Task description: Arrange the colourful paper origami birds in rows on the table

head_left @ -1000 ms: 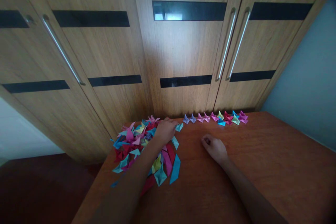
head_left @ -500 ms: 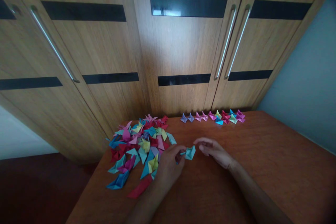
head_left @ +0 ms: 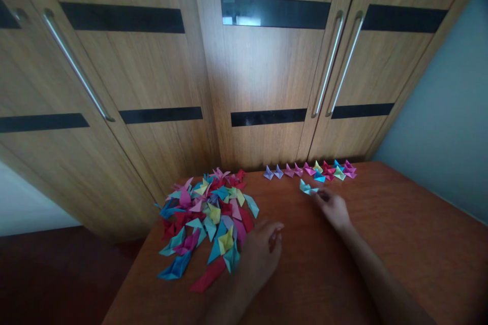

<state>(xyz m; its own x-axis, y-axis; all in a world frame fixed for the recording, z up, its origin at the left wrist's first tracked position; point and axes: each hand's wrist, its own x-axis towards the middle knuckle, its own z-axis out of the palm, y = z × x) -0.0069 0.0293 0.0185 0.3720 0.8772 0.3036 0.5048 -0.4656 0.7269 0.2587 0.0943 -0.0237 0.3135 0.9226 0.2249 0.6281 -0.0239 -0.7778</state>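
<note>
My right hand (head_left: 332, 209) is closed, its fingertips pinching one end of a light teal folded paper boat (head_left: 307, 188). The paper boat is just in front of a row of small folded paper boats (head_left: 308, 168) along the table's back edge. Beside the right side of a heap of coloured folded paper pieces (head_left: 213, 213), my left hand (head_left: 265, 246) is loosely curled, with a gap between thumb and fingers and nothing visible in it. The hand and forearm hide part of the heap's near right side. A yellow piece (head_left: 226, 240) and a red strip (head_left: 208, 275) lie close to it.
The brown wooden table (head_left: 400, 223) extends to the right, near a blue-grey wall (head_left: 446, 127). Behind it stands a wooden wardrobe (head_left: 263, 71) with metal handles (head_left: 345, 63) and dark panels.
The teal paper boat has passed from my left hand to my right, which has carried it back toward the row. My left hand has moved slightly nearer and right, its fingers now without the boat.
</note>
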